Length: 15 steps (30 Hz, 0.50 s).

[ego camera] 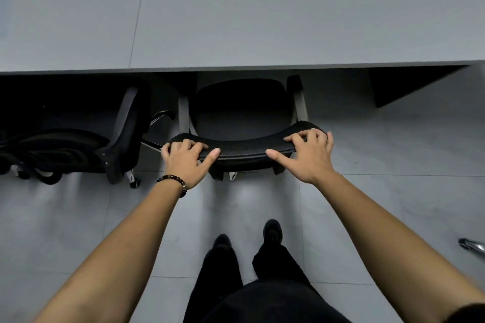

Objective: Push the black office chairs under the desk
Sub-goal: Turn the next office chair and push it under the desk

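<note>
While seat front hides under grey surface, left hand and right hand fingers wrap the curved mesh chair backrest.

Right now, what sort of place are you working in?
Probably an office: a long pale grey desk, black mesh-backed office chairs on castors tucked beneath it, and grey tiled floor.
</note>
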Each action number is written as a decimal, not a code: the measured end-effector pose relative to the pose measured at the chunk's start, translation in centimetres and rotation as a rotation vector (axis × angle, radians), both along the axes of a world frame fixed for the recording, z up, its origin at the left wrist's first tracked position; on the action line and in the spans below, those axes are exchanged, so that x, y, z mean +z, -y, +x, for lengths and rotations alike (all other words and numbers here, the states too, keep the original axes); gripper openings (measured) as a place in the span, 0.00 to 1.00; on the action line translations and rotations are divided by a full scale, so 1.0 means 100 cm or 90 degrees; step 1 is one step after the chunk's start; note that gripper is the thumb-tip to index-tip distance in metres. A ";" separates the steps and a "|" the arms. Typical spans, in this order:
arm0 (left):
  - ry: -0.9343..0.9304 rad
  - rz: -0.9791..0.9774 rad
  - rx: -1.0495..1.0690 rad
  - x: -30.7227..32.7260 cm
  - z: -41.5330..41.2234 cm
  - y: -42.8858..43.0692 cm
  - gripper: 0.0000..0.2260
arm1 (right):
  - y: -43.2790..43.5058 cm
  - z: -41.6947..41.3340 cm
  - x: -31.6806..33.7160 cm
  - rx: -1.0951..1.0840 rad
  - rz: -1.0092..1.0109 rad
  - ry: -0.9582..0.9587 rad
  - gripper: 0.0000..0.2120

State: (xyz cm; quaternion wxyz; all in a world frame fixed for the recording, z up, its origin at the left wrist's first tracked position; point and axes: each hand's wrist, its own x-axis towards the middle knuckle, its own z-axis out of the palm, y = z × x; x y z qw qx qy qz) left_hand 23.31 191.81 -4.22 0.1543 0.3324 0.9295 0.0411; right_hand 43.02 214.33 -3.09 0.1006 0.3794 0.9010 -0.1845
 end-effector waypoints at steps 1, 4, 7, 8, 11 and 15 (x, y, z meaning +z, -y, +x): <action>0.002 -0.003 0.000 0.000 -0.005 -0.002 0.32 | -0.001 -0.005 0.001 0.000 0.000 0.003 0.41; 0.005 -0.007 -0.001 0.000 -0.018 -0.005 0.32 | -0.002 -0.016 0.002 -0.010 -0.004 0.011 0.42; -0.017 -0.016 0.003 0.000 -0.022 0.001 0.33 | 0.002 -0.024 0.001 -0.002 -0.010 0.015 0.43; -0.023 -0.018 0.004 0.000 -0.024 0.002 0.34 | 0.003 -0.027 0.002 0.000 -0.009 0.014 0.43; -0.028 -0.017 0.001 0.005 -0.032 -0.005 0.34 | -0.001 -0.033 0.002 -0.011 -0.011 0.008 0.43; 0.006 -0.022 -0.017 0.005 -0.046 0.006 0.34 | 0.020 -0.039 0.003 -0.037 -0.016 0.023 0.43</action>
